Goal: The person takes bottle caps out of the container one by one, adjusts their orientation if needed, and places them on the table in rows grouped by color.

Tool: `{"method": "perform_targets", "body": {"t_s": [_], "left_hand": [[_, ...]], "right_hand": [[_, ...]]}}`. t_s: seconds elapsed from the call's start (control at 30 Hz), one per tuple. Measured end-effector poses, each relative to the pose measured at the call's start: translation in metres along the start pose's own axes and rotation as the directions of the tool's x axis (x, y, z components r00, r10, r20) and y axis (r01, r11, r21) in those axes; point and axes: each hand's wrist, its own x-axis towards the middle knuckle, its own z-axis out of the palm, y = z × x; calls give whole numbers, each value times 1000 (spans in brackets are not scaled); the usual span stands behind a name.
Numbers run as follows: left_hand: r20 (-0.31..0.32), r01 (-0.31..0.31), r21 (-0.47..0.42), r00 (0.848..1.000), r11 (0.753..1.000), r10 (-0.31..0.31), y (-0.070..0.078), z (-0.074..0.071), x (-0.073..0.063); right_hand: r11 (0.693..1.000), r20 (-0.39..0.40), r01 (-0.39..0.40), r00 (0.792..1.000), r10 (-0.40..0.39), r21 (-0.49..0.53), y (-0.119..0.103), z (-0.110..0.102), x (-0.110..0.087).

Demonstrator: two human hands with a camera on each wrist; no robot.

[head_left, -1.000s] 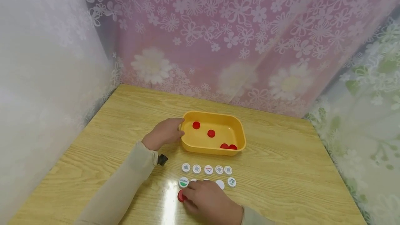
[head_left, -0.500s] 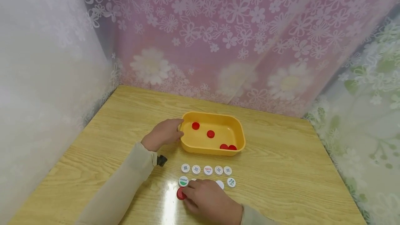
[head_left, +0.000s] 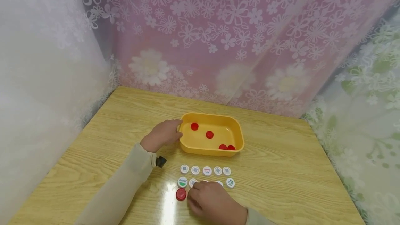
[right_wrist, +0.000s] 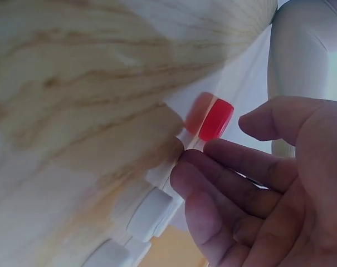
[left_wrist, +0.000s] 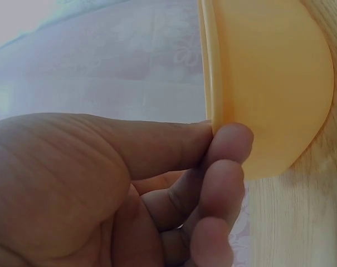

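Note:
My left hand (head_left: 161,135) pinches the left rim of a yellow plastic tub (head_left: 212,152); in the left wrist view the thumb and index finger meet at the tub's edge (left_wrist: 215,72). Several red bottle caps (head_left: 209,134) lie inside the tub. On the table, a red bottle cap (head_left: 181,194) sits just left of my right hand (head_left: 216,202). In the right wrist view a gap shows between the thumb and fingers, with the red cap (right_wrist: 217,119) just beyond them. Part of the nearer row of white caps (head_left: 182,182) is hidden by the right hand.
A farther row of white bottle caps (head_left: 207,171) with printed tops stands between the tub and the right hand. All stand on a wood-grain table (head_left: 275,176). Floral curtains (head_left: 200,44) hang along its back and sides.
My right hand has let go of the red cap and drawn slightly right, leaving it below the green-and-white cap. My left hand keeps its hold on the tub's rim.

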Motion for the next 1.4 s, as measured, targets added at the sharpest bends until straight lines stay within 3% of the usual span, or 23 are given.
{"method": "perform_targets", "body": {"t_s": [0.33,0.47,0.57,0.7,0.8,0.93,1.13,1.23,1.4], "left_hand": [[4,-8,-16,1000,1000,8,-1,2,0],[0,-10,-3,1000,1000,10,-1,1,1],[0,-3,8,1000,1000,3,-1,0,3],[1,5,12,1000,1000,-5,-1,-1,3],[1,8,4,1000,1000,-8,0,-1,3],[2,7,-18,1000,1000,-7,2,1,1],[-13,-5,-16,1000,1000,5,4,3,0],[-16,-5,-13,1000,1000,5,5,4,-1],[-21,14,-2,1000,1000,-14,2,2,-2]], "right_hand": [[999,84,-27,996,25,33,7,-7,0],[992,113,-98,990,88,80,23,-30,7],[981,68,-168,985,162,102,49,-54,20],[957,56,-284,958,281,64,92,-78,43],[927,153,-375,915,374,-26,121,-81,61],[902,306,-413,849,431,-123,153,-70,80],[898,456,-388,774,439,-205,183,-41,95],[907,488,-342,765,421,-246,194,-30,97],[925,498,-286,781,377,-252,204,-19,105]]}}
